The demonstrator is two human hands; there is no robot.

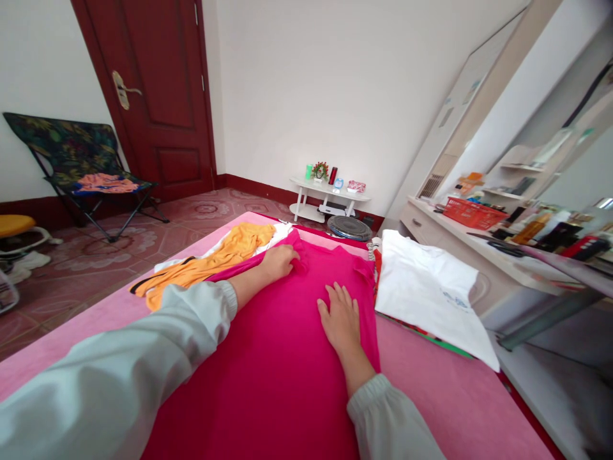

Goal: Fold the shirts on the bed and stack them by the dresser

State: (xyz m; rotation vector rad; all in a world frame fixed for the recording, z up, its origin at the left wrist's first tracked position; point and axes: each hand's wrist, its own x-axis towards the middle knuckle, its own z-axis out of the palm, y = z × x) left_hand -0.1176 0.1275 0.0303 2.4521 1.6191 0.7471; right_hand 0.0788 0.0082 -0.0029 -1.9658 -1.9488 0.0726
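Observation:
A magenta shirt (268,358) lies spread on the pink bed cover (421,377), its collar end away from me. My left hand (281,262) is at its far left shoulder, fingers curled on the fabric there. My right hand (341,316) rests flat on the right part of the shirt, fingers stretched and slightly apart. Left of the shirt lies a loose orange garment (211,262) with dark trim, over something white. On the right, a folded white T-shirt (426,287) tops a stack of folded clothes.
Beyond the bed stands a low white table (330,186) with small items, beside a round dark lidded object (349,227). A dresser (431,220) with a red basket (474,213) and bottles borders the right side. A folding chair (96,160) stands by the door (158,83).

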